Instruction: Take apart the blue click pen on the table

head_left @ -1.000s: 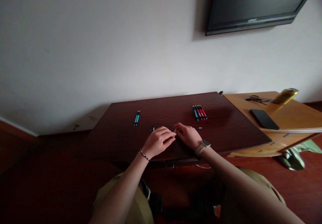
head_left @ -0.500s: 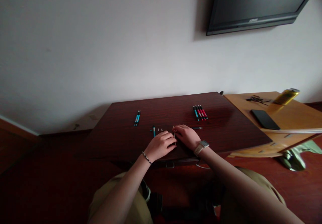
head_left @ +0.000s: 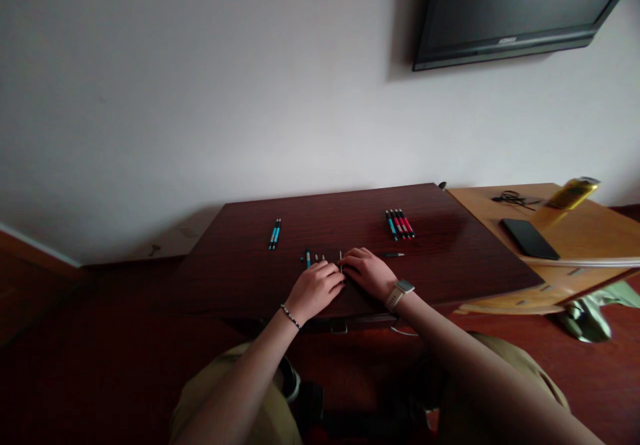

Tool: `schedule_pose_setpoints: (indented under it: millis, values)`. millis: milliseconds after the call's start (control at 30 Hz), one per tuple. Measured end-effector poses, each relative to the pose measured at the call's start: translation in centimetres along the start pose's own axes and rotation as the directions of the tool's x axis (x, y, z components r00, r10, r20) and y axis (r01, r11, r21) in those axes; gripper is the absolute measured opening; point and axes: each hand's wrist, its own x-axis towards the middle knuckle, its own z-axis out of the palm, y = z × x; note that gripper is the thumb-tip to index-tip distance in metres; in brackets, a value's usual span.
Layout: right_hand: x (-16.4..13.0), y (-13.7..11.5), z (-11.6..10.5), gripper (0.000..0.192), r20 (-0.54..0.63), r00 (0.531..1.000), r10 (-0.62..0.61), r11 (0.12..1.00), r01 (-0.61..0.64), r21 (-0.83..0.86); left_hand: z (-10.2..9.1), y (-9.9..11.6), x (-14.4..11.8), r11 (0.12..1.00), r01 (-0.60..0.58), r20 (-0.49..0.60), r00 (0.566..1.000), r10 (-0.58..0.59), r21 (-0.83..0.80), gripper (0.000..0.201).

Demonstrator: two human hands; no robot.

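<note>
Now — thin refill [head_left: 341,260] lengthwise toward wall

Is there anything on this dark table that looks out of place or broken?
Nothing looks broken. One pen seems taken apart: small loose parts lie beside a blue barrel piece near the left hand, a dark piece past the right hand. The other pens lie neatly.

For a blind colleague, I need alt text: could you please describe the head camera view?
A seated person's left hand and right hand meet over small pen parts on a dark wooden table. Two blue pens lie far left, a row of blue and red pens far right. Beside it, a lighter table holds a phone and yellow can.
</note>
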Motion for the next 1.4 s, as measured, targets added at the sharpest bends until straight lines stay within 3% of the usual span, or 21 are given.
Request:
schedule_pose_setpoints:
  millis: [733,967,1400]
  values:
    - [0.1,-1.4,0.1,0.041,0.035,0.995,-0.088,0.996,0.089,-0.001,0.2,-0.3,-0.8,0.986,0.163,-0.076,0.984,-0.159,0.042,0.004]
    - [0.1,-1.4,0.2,0.046,0.067,0.992,-0.103,0.994,0.105,-0.024,0.5,-0.7,-1.1,0.988,0.151,-0.121,0.982,-0.146,0.032,0.008]
    - [0.1,-1.4,0.3,0.046,0.085,0.991,-0.103,0.994,0.106,-0.027,0.4,-0.7,-1.2,0.988,0.154,-0.1,0.984,-0.15,0.029,0.008]
